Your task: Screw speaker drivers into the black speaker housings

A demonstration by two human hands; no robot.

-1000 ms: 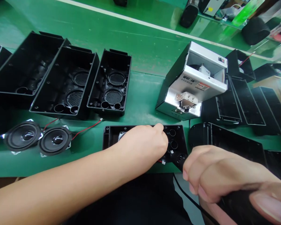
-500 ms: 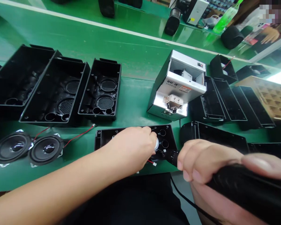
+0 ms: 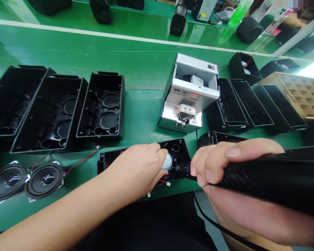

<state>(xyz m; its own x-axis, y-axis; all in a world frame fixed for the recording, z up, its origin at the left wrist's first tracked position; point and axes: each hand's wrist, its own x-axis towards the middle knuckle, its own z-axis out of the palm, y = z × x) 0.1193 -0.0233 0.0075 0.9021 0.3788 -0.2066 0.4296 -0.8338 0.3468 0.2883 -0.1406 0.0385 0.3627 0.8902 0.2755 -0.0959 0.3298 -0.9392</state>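
Observation:
A black speaker housing (image 3: 181, 148) lies crosswise in front of me, its open side up. My left hand (image 3: 143, 162) reaches into it with curled fingers, gripping a speaker (image 3: 167, 162) by its round silver back. A red wire with a white plug (image 3: 168, 183) hangs over the housing's near edge. My right hand (image 3: 211, 164) is wrapped around a black electric screwdriver (image 3: 267, 170) held nearly level. Its tip points left into the housing, close beside the speaker; the exact contact point is too dark to make out.
Two loose speakers (image 3: 45, 181) lie at the left, below several open black housings (image 3: 101, 104). A silver screw feeder (image 3: 188, 94) stands behind my hands. More housings (image 3: 232, 104) and a compartmented box (image 3: 303, 94) are at the right. A black cable (image 3: 211, 218) hangs below.
The view has shifted a little. The screwdriver has come to a more level angle, its tip still by the speaker. More of the silver disc shows beside my left fingers.

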